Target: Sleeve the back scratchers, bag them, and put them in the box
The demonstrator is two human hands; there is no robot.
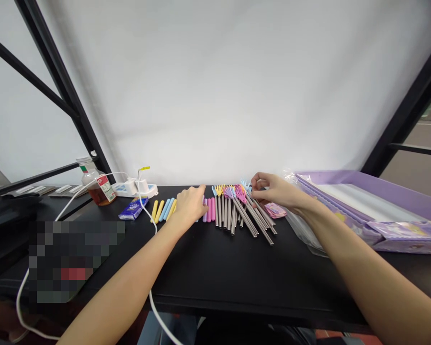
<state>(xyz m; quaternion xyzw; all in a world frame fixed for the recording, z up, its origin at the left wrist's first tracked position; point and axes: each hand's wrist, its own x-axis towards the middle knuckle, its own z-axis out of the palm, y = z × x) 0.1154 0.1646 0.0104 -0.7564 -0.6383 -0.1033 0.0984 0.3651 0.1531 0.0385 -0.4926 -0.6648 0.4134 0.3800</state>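
Flat black surface (258,282): carrying a laying-out that is looking partly done.
Slim silvery metal rods with coloured, hand-shaped heads (246,218): lying between the left grip (191,203) and the right grip (271,189), heads pointing away; those nearer the right grip are crossing and fanning, so this part is looking unfinished.
Right grip: curling narrow beside a light blue head; I cannot tell whether it is holding that rod.
Left grip: arching over the coloured row, fingers bending; I cannot tell whether it is holding anything.
Smooth, rounded pastel sticks (213,210): lying roughly parallel on both sides of the left grip, so the row is looking nearly done.
Shallow, open purple box (366,181): one is sitting right of the right grip.
Rod count: more than ten are showing; overlaps are hiding the exact number.
Clear bottle of brown liquid (102,190): one is standing well left of the left grip.
Flat blue packet (133,209): one is lying nearer that grip.
Stick count: at least eight are showing; three yellow and two blue left of the left grip, one purple and two pink right of it.
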